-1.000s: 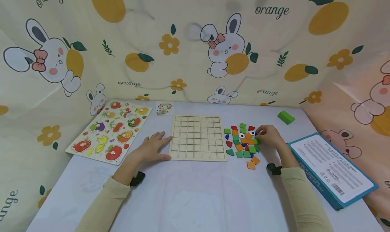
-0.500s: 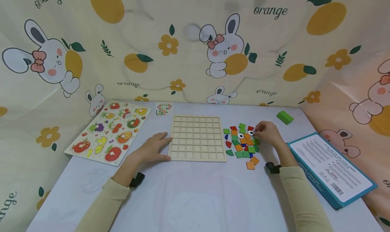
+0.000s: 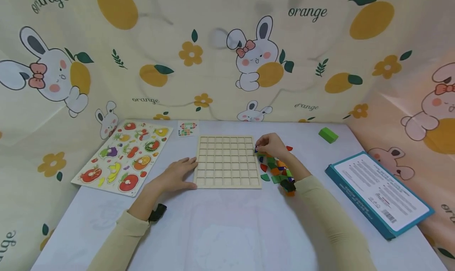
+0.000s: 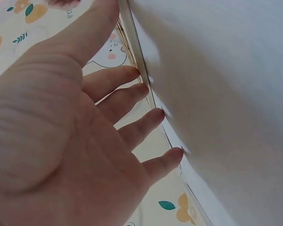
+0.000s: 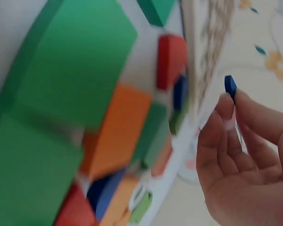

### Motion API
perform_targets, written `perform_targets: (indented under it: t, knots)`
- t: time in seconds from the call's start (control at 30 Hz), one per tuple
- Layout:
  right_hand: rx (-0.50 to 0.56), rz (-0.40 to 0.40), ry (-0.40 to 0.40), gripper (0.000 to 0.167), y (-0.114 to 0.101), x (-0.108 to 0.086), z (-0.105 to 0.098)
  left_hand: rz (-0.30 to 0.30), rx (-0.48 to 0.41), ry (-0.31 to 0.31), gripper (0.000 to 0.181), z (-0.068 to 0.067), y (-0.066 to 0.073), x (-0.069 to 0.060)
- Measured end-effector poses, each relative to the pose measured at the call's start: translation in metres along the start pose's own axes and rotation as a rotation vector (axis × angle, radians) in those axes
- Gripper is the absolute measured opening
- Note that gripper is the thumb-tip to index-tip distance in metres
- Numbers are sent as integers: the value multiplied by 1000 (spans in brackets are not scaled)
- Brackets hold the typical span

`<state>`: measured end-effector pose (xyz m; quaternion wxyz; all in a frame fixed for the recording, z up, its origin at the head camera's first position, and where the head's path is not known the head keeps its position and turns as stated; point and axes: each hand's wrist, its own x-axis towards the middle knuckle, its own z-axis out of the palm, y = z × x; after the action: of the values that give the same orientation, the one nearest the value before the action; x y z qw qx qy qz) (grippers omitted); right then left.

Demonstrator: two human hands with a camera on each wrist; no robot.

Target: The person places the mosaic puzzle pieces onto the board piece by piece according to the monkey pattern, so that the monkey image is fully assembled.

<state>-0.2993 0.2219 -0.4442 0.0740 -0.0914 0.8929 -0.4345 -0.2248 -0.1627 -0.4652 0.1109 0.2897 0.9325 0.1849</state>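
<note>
A wooden grid board point(image 3: 227, 162) with bare square cells lies flat on the table. My left hand point(image 3: 176, 175) rests at its left side with straight, spread fingers; in the left wrist view those fingertips point(image 4: 156, 116) touch the board's edge. Near the board's upper right edge, my right hand point(image 3: 273, 145) pinches a small blue piece point(image 5: 230, 85) between thumb and fingertips. Beneath that arm lies a pile of coloured pieces, among them a red piece point(image 3: 263, 167) and a green quarter-round piece point(image 3: 265, 177). The forearm hides part of the pile.
Behind the board lies a small pattern card point(image 3: 187, 128). To the left is a fruit puzzle board point(image 3: 124, 158). A blue-edged box point(image 3: 380, 194) lies at the right, with a green block point(image 3: 328, 135) farther back. A printed curtain point(image 3: 213, 65) hangs behind the table.
My right hand has moved left from the far side of the pile to the board's right edge, carrying the blue piece. The left hand stays against the board.
</note>
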Motion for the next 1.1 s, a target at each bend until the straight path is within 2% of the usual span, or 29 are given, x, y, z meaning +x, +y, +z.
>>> perform_targets:
  t: [0.17, 0.33, 0.6, 0.77, 0.87, 0.93, 1.0, 1.1]
  knots:
    - [-18, -19, 21, 8, -3, 10, 21, 4, -7, 9, 84, -1, 1, -1]
    - [-85, -35, 36, 6, -5, 12, 31, 13, -11, 16, 83, -1, 1, -1]
    - [-242, -25, 0, 12, -6, 14, 35, 17, -9, 22, 83, -1, 1, -1]
    - [-246, -33, -9, 15, -6, 15, 35, 20, -3, 22, 82, -1, 0, -2]
    - [-272, -73, 9, 16, -7, 12, 32, 20, -3, 24, 82, 0, -2, -2]
    - [-344, -113, 20, 17, -10, 6, 30, 24, -1, 27, 83, 1, -3, -2]
    - [-478, -147, 1, 20, -14, -2, 29, 28, 0, 28, 83, 1, -3, -1]
    - [-703, -164, -96, 33, -19, -18, 28, 34, 6, 29, 84, 0, -2, -1]
